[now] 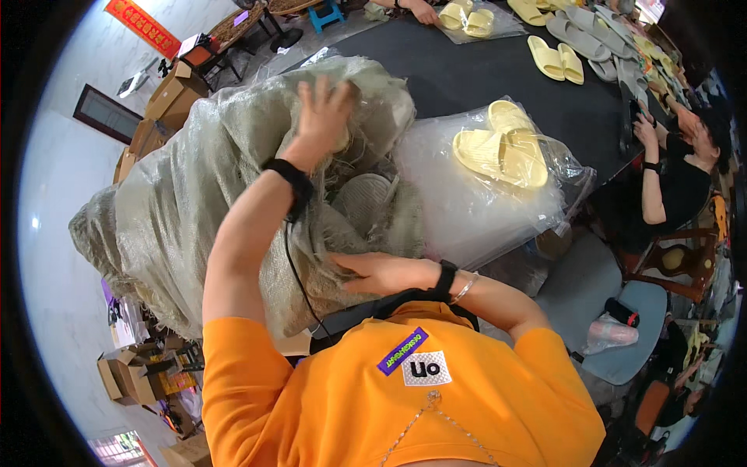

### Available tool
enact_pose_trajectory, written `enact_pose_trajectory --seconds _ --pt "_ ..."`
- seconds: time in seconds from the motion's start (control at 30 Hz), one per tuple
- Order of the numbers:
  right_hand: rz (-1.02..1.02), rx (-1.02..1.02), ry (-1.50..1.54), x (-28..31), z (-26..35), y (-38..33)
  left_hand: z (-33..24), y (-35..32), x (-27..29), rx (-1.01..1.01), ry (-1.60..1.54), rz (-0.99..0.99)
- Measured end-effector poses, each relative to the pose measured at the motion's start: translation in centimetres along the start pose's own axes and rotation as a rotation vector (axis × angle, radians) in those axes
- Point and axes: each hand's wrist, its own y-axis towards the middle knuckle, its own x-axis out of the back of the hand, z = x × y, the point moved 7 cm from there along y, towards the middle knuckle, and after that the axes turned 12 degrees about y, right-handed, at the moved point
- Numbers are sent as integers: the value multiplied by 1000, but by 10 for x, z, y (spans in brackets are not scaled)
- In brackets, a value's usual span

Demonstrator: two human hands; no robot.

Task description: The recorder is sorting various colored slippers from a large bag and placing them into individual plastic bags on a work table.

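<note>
A large grey-green woven plastic sack (179,187) lies in front of me, its mouth gaping toward the right. My left hand (320,121) is over the upper part of the sack, fingers spread, holding nothing I can see. Low at the sack's mouth is my right hand (373,272), its fingers stretched out and apart against the fabric. Between the hands, a ribbed grey slipper (364,201) in clear wrapping shows inside the opening. Beside the sack, a pair of pale yellow slippers (502,152) rests on a stack of clear plastic bags (459,210).
More yellow slippers (555,59) and grey slippers (580,35) lie on the dark table (443,78). A co-worker (677,171) sits at its right side; another person's hand (424,11) is at the far edge. A grey chair (580,284) stands right; cardboard boxes (175,93) stand left.
</note>
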Motion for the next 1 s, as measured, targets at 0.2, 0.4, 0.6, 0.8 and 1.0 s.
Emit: enact_pose_trajectory --seconds 0.2,0.4,0.6,0.8,1.0 --pt "-437 143 -184 79 -15 -40 143 -64 -38 404 -250 43" --pt "-95 -424 -837 80 -71 -54 206 -146 -3 680 -1060 -268" --pt "-175 136 -865 27 -47 -63 209 -201 -45 1058 -1623 -445" --pt "-408 274 -852 25 -20 -69 246 -269 -36 901 -934 -579" --pt "-409 -119 -770 28 -19 -72 233 -322 -1 854 -377 -339"
